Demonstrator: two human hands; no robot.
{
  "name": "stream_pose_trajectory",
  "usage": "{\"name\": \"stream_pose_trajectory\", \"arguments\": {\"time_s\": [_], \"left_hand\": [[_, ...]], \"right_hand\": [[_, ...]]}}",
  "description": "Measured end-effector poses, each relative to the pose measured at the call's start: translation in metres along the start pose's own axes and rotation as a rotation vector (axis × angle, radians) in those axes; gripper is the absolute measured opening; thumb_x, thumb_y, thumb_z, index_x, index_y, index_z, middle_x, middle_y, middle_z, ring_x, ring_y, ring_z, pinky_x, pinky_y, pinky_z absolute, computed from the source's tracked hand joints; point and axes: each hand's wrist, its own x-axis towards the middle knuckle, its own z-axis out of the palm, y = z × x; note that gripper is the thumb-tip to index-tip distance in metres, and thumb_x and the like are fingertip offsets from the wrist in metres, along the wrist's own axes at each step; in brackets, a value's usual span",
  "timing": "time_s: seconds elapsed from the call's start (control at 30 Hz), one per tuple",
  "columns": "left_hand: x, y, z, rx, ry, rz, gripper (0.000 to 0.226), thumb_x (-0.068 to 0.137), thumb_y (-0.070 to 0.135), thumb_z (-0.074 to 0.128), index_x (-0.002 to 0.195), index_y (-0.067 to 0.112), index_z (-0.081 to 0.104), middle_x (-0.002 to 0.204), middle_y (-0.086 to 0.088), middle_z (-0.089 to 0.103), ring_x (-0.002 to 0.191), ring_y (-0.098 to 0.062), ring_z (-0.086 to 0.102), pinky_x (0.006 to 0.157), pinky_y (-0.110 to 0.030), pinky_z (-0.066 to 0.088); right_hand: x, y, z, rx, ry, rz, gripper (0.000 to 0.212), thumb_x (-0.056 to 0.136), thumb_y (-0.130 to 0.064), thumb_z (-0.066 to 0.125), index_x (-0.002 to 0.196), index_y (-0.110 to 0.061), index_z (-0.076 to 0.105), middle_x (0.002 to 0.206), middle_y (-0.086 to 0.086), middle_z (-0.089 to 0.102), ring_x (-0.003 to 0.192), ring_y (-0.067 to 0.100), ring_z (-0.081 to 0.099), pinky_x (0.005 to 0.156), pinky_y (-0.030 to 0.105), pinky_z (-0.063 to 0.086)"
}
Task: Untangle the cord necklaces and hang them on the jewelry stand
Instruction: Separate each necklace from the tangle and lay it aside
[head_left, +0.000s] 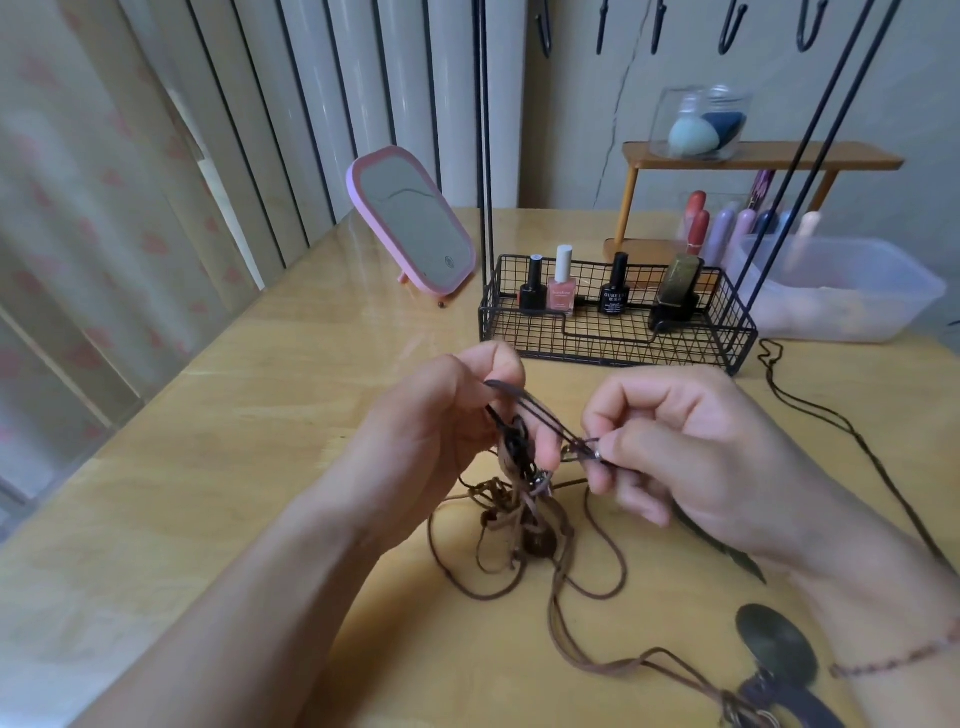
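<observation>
A tangle of brown and black cord necklaces (511, 512) hangs from my hands down onto the wooden table (208, 467). My left hand (457, 410) pinches the top of the knot and a dark cord loop. My right hand (691, 447) pinches a cord end with a small silver bead, stretched taut from the left hand. Loose brown loops (597, 571) trail on the table toward a dark oval pendant (776, 647) at the lower right. The black wire jewelry stand (613, 317) stands behind my hands, with its hooks (727, 31) at the top.
Several nail polish bottles (561, 286) stand in the stand's basket. A pink mirror (410, 223) is at the back left. A clear plastic tub (841, 291) and a small wooden shelf (753, 156) are at the back right. Another dark cord (810, 410) lies along the right.
</observation>
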Motion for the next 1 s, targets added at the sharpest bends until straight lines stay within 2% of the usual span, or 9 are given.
{"name": "stream_pose_trajectory", "arguments": {"time_s": [0.17, 0.3, 0.37, 0.43, 0.5, 0.57, 0.67, 0.8, 1.0], "left_hand": [[-0.002, -0.001, -0.004, 0.106, -0.050, 0.054, 0.018, 0.061, 0.004, 0.055, 0.074, 0.015, 0.052, 0.055, 0.001, 0.041, 0.051, -0.010, 0.033, 0.051, -0.017, 0.034], [-0.002, -0.004, 0.003, 0.427, 0.165, 0.146, 0.018, 0.077, -0.002, 0.065, 0.077, 0.015, 0.060, 0.049, 0.008, 0.029, 0.044, -0.009, 0.019, 0.045, -0.021, 0.023], [0.000, -0.005, 0.007, 0.426, 0.260, 0.142, 0.014, 0.079, 0.007, 0.072, 0.075, 0.018, 0.063, 0.046, 0.007, 0.027, 0.043, -0.009, 0.015, 0.043, -0.021, 0.018], [0.001, -0.005, 0.006, 0.389, 0.322, 0.129, 0.015, 0.081, 0.019, 0.076, 0.074, 0.019, 0.063, 0.046, 0.005, 0.028, 0.044, -0.012, 0.014, 0.044, -0.024, 0.013], [0.002, -0.005, 0.004, 0.370, 0.345, 0.151, 0.029, 0.085, 0.036, 0.068, 0.064, 0.019, 0.058, 0.050, 0.001, 0.026, 0.050, -0.017, 0.015, 0.049, -0.034, 0.012], [0.004, -0.005, 0.004, 0.316, 0.332, 0.147, 0.051, 0.095, 0.047, 0.045, 0.054, 0.018, 0.054, 0.049, 0.002, 0.023, 0.051, -0.017, 0.017, 0.050, -0.030, 0.021], [0.004, -0.002, 0.001, 0.255, 0.351, 0.050, 0.073, 0.093, 0.059, 0.022, 0.059, 0.007, 0.059, 0.044, 0.009, 0.021, 0.050, -0.018, 0.015, 0.058, -0.029, 0.025], [0.001, -0.002, 0.000, 0.268, 0.306, 0.050, 0.084, 0.088, 0.069, 0.015, 0.066, 0.012, 0.073, 0.047, 0.008, 0.021, 0.054, -0.020, 0.016, 0.063, -0.036, 0.018], [0.001, -0.002, 0.000, 0.243, 0.191, 0.083, 0.084, 0.084, 0.071, 0.017, 0.081, 0.012, 0.077, 0.049, 0.012, 0.020, 0.051, -0.014, 0.018, 0.054, -0.027, 0.019]], "right_hand": [[0.000, 0.000, 0.000, -0.022, 0.041, -0.010, 0.018, 0.074, -0.012, 0.055, 0.061, -0.019, 0.064, 0.058, 0.009, 0.065, 0.044, 0.018, 0.037, 0.044, 0.028, 0.024], [0.000, 0.001, 0.000, -0.112, 0.057, -0.020, 0.015, 0.072, -0.015, 0.056, 0.063, -0.018, 0.066, 0.058, 0.009, 0.067, 0.041, 0.016, 0.042, 0.043, 0.029, 0.030], [0.001, 0.004, 0.002, -0.186, 0.062, -0.016, 0.014, 0.073, -0.016, 0.054, 0.063, -0.016, 0.065, 0.051, 0.005, 0.063, 0.046, 0.033, 0.054, 0.044, 0.039, 0.036], [0.002, 0.006, 0.002, -0.204, 0.071, 0.009, 0.014, 0.073, -0.018, 0.053, 0.064, -0.015, 0.064, 0.054, 0.008, 0.066, 0.049, 0.035, 0.059, 0.047, 0.036, 0.042], [0.003, 0.007, 0.001, -0.180, 0.080, 0.046, 0.015, 0.072, -0.018, 0.053, 0.062, -0.014, 0.063, 0.060, 0.012, 0.068, 0.049, 0.029, 0.059, 0.050, 0.032, 0.045], [0.004, 0.008, 0.000, -0.163, 0.078, 0.077, 0.016, 0.071, -0.018, 0.052, 0.061, -0.012, 0.062, 0.061, 0.013, 0.068, 0.051, 0.028, 0.061, 0.053, 0.037, 0.049], [0.005, 0.011, 0.001, -0.169, 0.045, 0.106, 0.015, 0.071, -0.018, 0.052, 0.062, -0.011, 0.062, 0.062, 0.012, 0.068, 0.051, 0.026, 0.061, 0.056, 0.034, 0.047], [0.005, 0.010, 0.005, -0.079, 0.019, 0.109, 0.015, 0.072, -0.016, 0.051, 0.061, -0.013, 0.061, 0.064, 0.014, 0.067, 0.050, 0.026, 0.059, 0.050, 0.031, 0.044], [0.004, 0.008, 0.005, 0.005, 0.020, 0.087, 0.018, 0.073, -0.017, 0.049, 0.059, -0.020, 0.061, 0.063, 0.010, 0.064, 0.050, 0.026, 0.053, 0.046, 0.030, 0.033]]}}
